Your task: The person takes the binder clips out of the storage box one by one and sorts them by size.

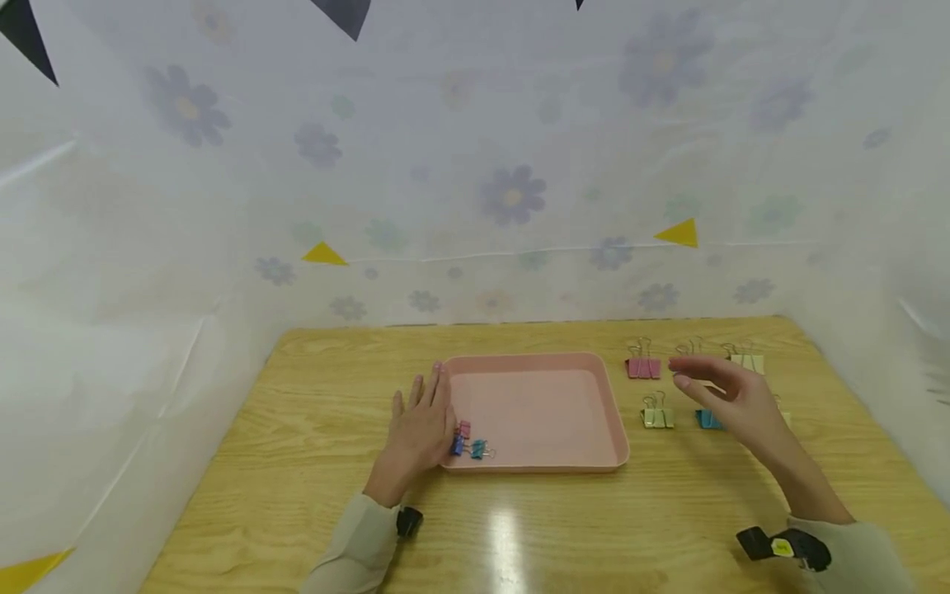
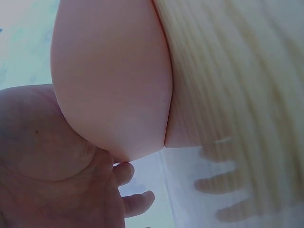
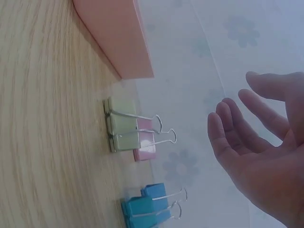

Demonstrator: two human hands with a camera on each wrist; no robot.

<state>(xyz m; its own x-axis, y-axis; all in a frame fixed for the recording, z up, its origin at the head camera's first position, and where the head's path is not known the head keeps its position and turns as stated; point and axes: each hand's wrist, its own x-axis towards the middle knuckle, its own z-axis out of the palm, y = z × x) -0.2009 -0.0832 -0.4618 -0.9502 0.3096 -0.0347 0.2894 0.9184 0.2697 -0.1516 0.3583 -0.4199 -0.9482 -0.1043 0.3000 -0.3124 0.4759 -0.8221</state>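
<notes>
My left hand (image 1: 419,429) rests on the left rim of a pink tray (image 1: 542,404), its fingers straight and pointing away. In the left wrist view the palm (image 2: 52,152) lies against the tray's outer wall (image 2: 114,80). Inside the tray's near left corner sit small binder clips: pink (image 1: 464,429), dark blue (image 1: 458,446) and teal (image 1: 478,449). Over larger binder clips on the right hovers my right hand (image 1: 731,400), fingers loosely bent, thumb apart, nothing between them. Nearest it are a pink clip (image 1: 644,369), a pale green clip (image 1: 657,418) and a partly hidden blue clip (image 1: 708,419).
Behind the right hand stands a pale yellow clip (image 1: 750,364), with others partly covered by that hand. The right wrist view shows a teal clip (image 3: 140,211) beside a blue one (image 3: 154,191). A flowered white curtain (image 1: 460,206) encloses the wooden table (image 1: 334,396).
</notes>
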